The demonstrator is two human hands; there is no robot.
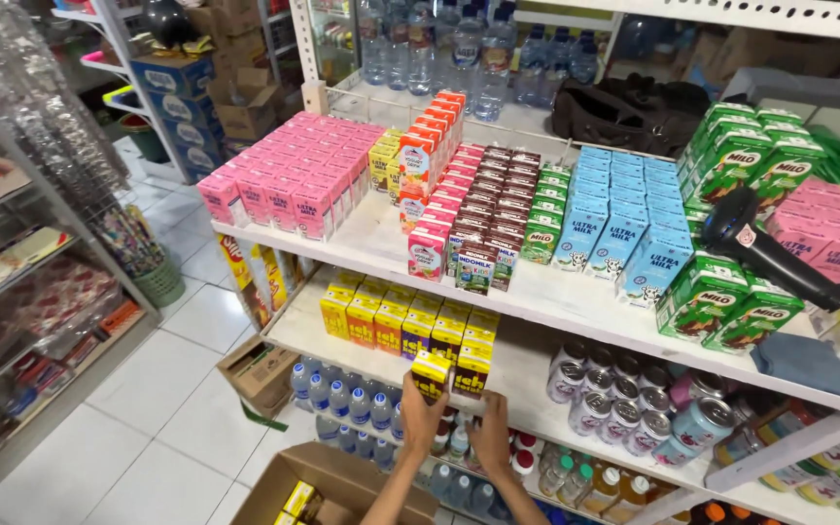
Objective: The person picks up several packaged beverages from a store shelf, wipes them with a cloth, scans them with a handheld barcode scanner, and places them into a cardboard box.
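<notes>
Head view looked down on white store shelves packed with drink cartons. At about six o'clock in the picture, the left hand (421, 416) was clamped around a small yellow carton (431, 375), holding it upright at the front edge of the second shelf (522, 374). That carton stood just beside another yellow carton (473, 369) at its three o'clock, at the front of a block of yellow cartons (396, 316). The right hand (491, 435) lay at the shelf edge just below that neighbour, fingers bent; whether it gripped anything could not be told. An open cardboard box (342, 486) sat below the hands at seven o'clock. On the shelf above, pink cartons (289, 175) stood at eleven o'clock and blue cartons (619, 219) at one o'clock. Cans (614, 399) filled the second shelf at three o'clock of the hands.
</notes>
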